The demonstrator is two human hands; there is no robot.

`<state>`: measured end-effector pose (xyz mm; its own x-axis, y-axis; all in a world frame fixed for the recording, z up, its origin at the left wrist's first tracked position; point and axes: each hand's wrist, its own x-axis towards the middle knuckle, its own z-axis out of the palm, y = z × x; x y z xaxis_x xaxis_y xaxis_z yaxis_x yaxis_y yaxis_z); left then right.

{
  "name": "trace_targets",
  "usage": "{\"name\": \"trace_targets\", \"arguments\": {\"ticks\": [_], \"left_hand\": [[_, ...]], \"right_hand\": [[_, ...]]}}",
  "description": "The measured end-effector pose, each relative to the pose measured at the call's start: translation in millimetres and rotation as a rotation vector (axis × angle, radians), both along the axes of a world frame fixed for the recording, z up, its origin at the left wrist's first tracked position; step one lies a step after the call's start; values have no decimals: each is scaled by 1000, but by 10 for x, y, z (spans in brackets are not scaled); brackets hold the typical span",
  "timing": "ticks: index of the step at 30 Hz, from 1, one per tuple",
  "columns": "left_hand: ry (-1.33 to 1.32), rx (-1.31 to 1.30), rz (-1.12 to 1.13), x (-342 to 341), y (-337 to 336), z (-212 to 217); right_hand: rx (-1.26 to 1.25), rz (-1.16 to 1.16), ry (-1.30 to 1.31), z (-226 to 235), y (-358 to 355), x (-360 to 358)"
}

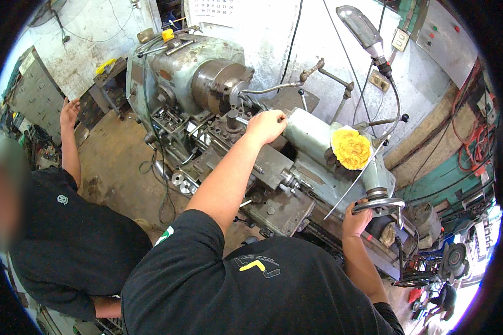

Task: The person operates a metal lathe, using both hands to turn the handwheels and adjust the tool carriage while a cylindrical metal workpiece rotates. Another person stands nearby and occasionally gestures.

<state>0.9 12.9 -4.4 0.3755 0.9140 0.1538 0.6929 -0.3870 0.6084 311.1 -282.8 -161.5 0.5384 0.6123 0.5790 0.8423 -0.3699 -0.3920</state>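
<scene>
A metal lathe stands before me, its round chuck (213, 88) at the left and its pale green tailstock (309, 132) at the right. My left hand (266, 126) reaches over the carriage to the tailstock's front end, fingers curled. What lies inside its grip is hidden. A twisted drill bit (252, 103) shows between that hand and the chuck. My right hand (355, 221) grips the rim of the tailstock's handwheel (387, 204) at its left side. A tool post (233, 124) stands on the carriage, just left of my left forearm.
Another person (72, 234) in a dark shirt stands at my left, one hand (70, 113) raised. A crumpled yellow cloth (351, 149) lies on the tailstock. A work lamp (363, 30) and a jointed pipe (313, 70) hang over the lathe. A bench grinder (457, 258) stands far right.
</scene>
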Motion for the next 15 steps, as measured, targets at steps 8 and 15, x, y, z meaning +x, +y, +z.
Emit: {"name": "trace_targets", "arguments": {"ticks": [8, 15], "left_hand": [[-20, 45, -11, 2, 25, -48], [-18, 22, -8, 1, 29, -48]], "right_hand": [[-69, 15, -33, 145, -4, -56], [-64, 11, 91, 827, -334, -366]]}}
